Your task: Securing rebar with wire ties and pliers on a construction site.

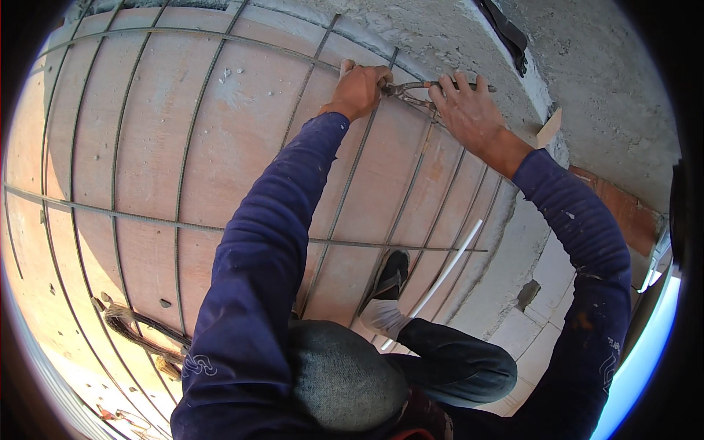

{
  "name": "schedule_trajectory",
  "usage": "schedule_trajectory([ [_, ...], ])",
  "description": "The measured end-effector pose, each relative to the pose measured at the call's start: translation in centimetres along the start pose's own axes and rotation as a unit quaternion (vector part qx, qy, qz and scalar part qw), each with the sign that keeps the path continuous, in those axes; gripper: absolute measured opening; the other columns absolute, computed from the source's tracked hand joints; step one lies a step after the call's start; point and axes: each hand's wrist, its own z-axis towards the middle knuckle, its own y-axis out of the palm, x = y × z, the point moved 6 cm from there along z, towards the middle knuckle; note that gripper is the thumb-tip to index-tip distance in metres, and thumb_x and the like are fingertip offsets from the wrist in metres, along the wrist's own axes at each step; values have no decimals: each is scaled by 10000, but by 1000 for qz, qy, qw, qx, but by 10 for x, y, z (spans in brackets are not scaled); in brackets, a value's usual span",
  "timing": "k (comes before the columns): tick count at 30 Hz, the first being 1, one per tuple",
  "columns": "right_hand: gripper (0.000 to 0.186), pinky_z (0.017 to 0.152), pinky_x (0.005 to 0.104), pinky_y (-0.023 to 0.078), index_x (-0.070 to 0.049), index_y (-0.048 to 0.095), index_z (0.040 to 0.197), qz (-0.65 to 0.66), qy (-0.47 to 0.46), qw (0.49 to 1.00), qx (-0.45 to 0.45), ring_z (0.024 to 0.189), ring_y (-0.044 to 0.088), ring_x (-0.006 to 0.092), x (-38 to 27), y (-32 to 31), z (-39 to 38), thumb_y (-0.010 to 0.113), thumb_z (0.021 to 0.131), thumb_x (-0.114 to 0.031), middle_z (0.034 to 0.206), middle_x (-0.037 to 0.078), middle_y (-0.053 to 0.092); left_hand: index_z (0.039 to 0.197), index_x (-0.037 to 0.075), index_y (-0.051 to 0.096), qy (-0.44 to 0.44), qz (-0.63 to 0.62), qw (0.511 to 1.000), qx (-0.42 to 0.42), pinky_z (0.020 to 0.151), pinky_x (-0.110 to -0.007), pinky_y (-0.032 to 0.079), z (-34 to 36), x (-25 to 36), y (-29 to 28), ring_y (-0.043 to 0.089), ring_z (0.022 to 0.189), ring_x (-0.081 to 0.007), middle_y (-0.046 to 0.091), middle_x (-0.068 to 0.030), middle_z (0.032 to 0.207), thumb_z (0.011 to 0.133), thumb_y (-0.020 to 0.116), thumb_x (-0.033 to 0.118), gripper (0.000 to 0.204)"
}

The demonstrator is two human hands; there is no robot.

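Observation:
At the far edge of a grid of ribbed steel bars, my right hand (473,114) is wrapped round the handles of dark metal pincers (408,87). Their jaws point left and meet a crossing of the bars, where a long cross bar (282,50) passes a lengthwise bar (359,150). Close against the jaws, my left hand (357,89) is closed at that same crossing. Whether its fingers hold the bar or a tie wire is hidden.
Pinkish boards (242,117) lie beneath the bars. A rough concrete wall (601,81) rises at the far right, with a dark strap-like object (506,33) beside it. A white tube (444,275) lies near my shoe (392,273). A bundle of wire (143,323) rests at the left.

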Motion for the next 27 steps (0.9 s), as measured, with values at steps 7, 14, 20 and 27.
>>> schedule_trajectory([
  [7, 517, 970, 475, 428, -125, 446, 1477, -5, 10, 1000, -17, 1237, 494, 290, 4, 11, 0, 539, 977, -218, 1313, 106, 538, 984, 124, 739, -13, -3, 1000, -10, 1008, -387, 327, 0, 2, 0, 686, 890, -285, 740, -103, 903, 801, 582, -49, 297],
  [14, 544, 970, 428, 423, -150, 380, 1512, -21, 9, 999, -22, 1194, 528, 305, 19, 22, 4, 520, 994, -244, 1323, 150, 535, 1007, 154, 748, 8, 22, 1000, -1, 926, -403, 312, 2, 3, 2, 689, 862, -238, 744, -60, 890, 800, 711, 54, 232],
  [20, 472, 885, 437, 461, -111, 442, 1423, -3, 11, 1000, -8, 1100, 589, 306, 2, 7, 3, 535, 977, -234, 1203, 145, 589, 993, 145, 755, -2, 24, 1000, -5, 961, -382, 321, -3, 0, -2, 686, 887, -249, 743, -68, 897, 779, 644, -24, 295],
  [27, 366, 805, 418, 522, -92, 496, 1320, 36, 22, 999, -14, 1004, 660, 305, 7, 11, 3, 533, 973, -203, 1106, 147, 639, 1062, 163, 762, 2, 32, 999, -23, 960, -395, 304, 0, 5, 0, 694, 907, -223, 759, -65, 940, 802, 715, 46, 288],
])
